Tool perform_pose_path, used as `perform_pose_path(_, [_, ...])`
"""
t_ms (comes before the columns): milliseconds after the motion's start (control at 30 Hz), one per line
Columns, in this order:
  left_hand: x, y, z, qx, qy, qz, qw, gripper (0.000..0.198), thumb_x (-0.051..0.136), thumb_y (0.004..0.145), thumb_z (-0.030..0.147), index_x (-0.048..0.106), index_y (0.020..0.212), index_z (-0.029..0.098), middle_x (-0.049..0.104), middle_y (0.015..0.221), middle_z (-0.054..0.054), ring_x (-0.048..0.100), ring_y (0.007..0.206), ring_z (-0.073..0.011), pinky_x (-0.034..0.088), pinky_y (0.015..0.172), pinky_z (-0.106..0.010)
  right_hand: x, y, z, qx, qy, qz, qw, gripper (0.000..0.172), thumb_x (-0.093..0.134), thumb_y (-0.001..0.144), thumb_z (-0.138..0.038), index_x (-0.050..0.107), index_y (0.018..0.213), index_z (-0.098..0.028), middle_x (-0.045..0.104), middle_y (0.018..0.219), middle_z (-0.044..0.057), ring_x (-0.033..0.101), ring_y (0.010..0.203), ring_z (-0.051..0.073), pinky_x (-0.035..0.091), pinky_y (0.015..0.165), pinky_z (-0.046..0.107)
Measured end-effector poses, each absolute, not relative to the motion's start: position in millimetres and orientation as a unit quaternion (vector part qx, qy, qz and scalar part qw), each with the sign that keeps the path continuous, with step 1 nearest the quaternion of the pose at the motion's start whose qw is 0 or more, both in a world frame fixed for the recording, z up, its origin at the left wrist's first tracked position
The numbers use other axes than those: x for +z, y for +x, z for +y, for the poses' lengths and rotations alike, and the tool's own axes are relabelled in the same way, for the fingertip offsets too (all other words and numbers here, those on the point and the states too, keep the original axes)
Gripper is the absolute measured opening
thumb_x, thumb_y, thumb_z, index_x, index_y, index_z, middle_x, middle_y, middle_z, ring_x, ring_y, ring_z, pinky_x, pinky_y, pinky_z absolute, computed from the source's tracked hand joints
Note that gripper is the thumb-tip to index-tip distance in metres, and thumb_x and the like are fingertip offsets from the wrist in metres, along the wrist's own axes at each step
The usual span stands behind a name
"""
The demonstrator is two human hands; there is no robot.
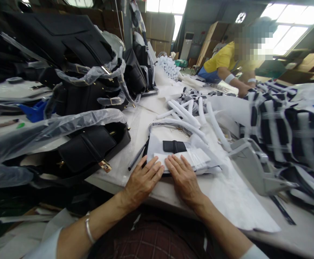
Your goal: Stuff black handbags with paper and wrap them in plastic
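Note:
In front of me, at the table's near edge, a black handbag (170, 146) lies flat with white wrapping paper (157, 144) over most of it. Its dark flap strap shows through a gap in the paper. My left hand (144, 177) rests flat on the near left part of the wrapping, fingers stretched out. Beside it my right hand (183, 177) lies flat on the paper too, fingers extended. A folded white sheet (200, 160) under clear plastic sits by my right fingertips. A plastic-wrapped handle (178, 124) curves along the bag's far side.
Black handbags with plastic-covered straps (89, 151) crowd the left. White foam tubes (185, 113) lie beyond the wrapped bag. A grey tape dispenser (254, 165) and stacked wrapped black pieces (286, 126) stand at right. Across the table, a person in a yellow top (223, 59) works.

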State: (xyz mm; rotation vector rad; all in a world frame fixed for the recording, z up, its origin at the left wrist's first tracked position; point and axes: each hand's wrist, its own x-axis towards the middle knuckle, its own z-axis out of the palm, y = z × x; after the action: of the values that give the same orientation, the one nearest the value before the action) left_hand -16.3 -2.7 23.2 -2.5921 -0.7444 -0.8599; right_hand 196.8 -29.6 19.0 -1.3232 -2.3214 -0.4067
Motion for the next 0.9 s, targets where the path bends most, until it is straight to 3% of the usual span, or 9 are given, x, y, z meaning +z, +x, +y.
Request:
perform_pose_path(133, [25,-11,-13,-0.219,-0.908,-0.263,0.244,0.038,0.032,0.101,0.013,0.055,0.130,0.005,0.061,0.131,-0.016,0.054,0.127,-0.0271,0.043,0.107,-0.042,12,193,-32,-0.162,-0.483,-0.829,0.231,0.044,0.036,0.096,-0.008,0.053,0.137,-0.011,0.058,0.140,0.013,0.045,0.136,0.026,0.030,0.115,0.049])
perform_pose_path(300, [28,-5,-4,-0.182,-0.906,-0.247,0.290,0.033,0.037,0.098,0.012,0.055,0.124,0.002,0.064,0.120,-0.019,0.062,0.114,-0.0283,0.050,0.092,-0.039,17,191,-34,-0.160,-0.504,-0.825,0.199,0.046,0.042,0.093,-0.010,0.051,0.138,-0.006,0.055,0.142,0.016,0.043,0.137,0.028,0.029,0.116,0.048])
perform_pose_path(433, [35,-9,5,-0.183,-0.918,-0.233,0.262,0.031,0.037,0.100,0.012,0.053,0.125,0.004,0.065,0.115,-0.015,0.063,0.111,-0.0254,0.051,0.083,-0.034,23,187,-37,-0.140,-0.508,-0.829,0.189,0.052,0.054,0.087,-0.019,0.051,0.138,-0.007,0.053,0.144,0.016,0.041,0.138,0.031,0.024,0.118,0.051])
perform_pose_path(600, [41,-11,12,-0.196,-0.926,-0.236,0.219,0.033,0.035,0.100,0.013,0.047,0.129,0.004,0.064,0.115,-0.015,0.062,0.107,-0.0243,0.050,0.085,-0.036,29,180,-37,-0.134,-0.531,-0.813,0.201,0.057,0.059,0.083,-0.022,0.051,0.138,-0.008,0.055,0.143,0.016,0.043,0.135,0.032,0.021,0.118,0.051])
perform_pose_path(733, [55,-8,23,-0.187,-0.933,-0.245,0.184,0.033,0.034,0.099,0.013,0.047,0.128,0.005,0.063,0.113,-0.016,0.063,0.103,-0.0241,0.050,0.086,-0.037,33,176,-29,-0.158,-0.535,-0.800,0.223,0.060,0.062,0.085,-0.030,0.048,0.139,-0.010,0.057,0.140,0.015,0.047,0.131,0.033,0.024,0.115,0.050])
perform_pose_path(900, [68,-6,30,-0.174,-0.939,-0.254,0.153,0.035,0.037,0.095,0.010,0.048,0.128,0.008,0.063,0.115,-0.016,0.062,0.105,-0.0244,0.049,0.089,-0.038,34,178,-14,-0.218,-0.527,-0.787,0.236,0.050,0.058,0.088,-0.021,0.049,0.136,-0.009,0.063,0.130,0.016,0.053,0.121,0.032,0.032,0.108,0.049])
